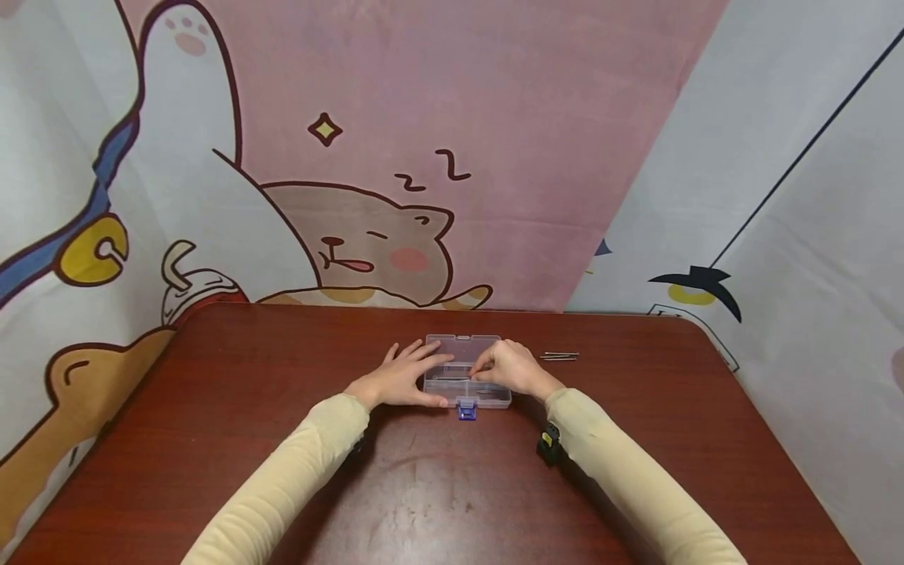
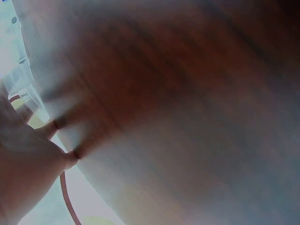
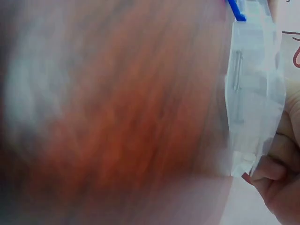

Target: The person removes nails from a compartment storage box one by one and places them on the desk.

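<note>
A clear plastic compartment box (image 1: 433, 387) stands on the table with its lid (image 1: 462, 349) raised at the back and a blue latch (image 1: 467, 410) at its front. My left hand (image 1: 406, 377) rests at the box's left side, fingers spread, thumb at the front corner. Over the middle compartments, the fingertips of my right hand (image 1: 514, 367) pinch the end of a thin metal nail (image 1: 452, 379). More nails (image 1: 486, 391) lie in the front right compartment; in the right wrist view nails (image 3: 238, 70) show through the box wall. The left wrist view catches part of the left hand (image 2: 33, 154).
Several loose nails (image 1: 559, 356) lie on the brown table (image 1: 636, 377) to the right of the box. A cartoon-printed cloth (image 1: 523, 157) hangs behind the table's back edge. A black wrist device (image 1: 548, 444) sits under the right sleeve.
</note>
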`<state>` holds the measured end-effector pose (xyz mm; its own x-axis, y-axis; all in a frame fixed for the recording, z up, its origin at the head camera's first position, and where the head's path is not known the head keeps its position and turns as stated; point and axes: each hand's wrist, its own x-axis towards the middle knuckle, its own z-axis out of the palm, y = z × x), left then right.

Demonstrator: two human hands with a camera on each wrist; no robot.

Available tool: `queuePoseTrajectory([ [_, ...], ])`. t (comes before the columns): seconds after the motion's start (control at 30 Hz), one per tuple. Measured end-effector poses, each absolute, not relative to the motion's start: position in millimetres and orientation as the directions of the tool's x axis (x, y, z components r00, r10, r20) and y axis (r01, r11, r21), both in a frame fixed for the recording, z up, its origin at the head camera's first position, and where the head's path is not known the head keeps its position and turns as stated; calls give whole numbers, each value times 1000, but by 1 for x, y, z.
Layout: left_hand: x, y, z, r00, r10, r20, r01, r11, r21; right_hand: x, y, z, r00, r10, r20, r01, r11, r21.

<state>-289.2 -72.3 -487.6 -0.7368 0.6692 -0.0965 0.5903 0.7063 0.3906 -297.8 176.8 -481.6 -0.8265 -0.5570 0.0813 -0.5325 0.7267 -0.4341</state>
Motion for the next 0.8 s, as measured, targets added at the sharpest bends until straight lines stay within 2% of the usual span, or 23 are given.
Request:
queuePoseTrajectory([
  [0.2,-289,-72,-485,-737,669,-93,589,704,396,-300,179,-479,-782,-614,107,-596,687,-416],
  [0.43,-288,-73,-485,-742,663,-104,581,712,395,-300,179,-482,-784,-612,103,-597,699,-393],
  [0.8,-287,-73,-487,-742,663,-101,581,710,398,-302,184,-484,-740,-662,114,-638,639,-429],
])
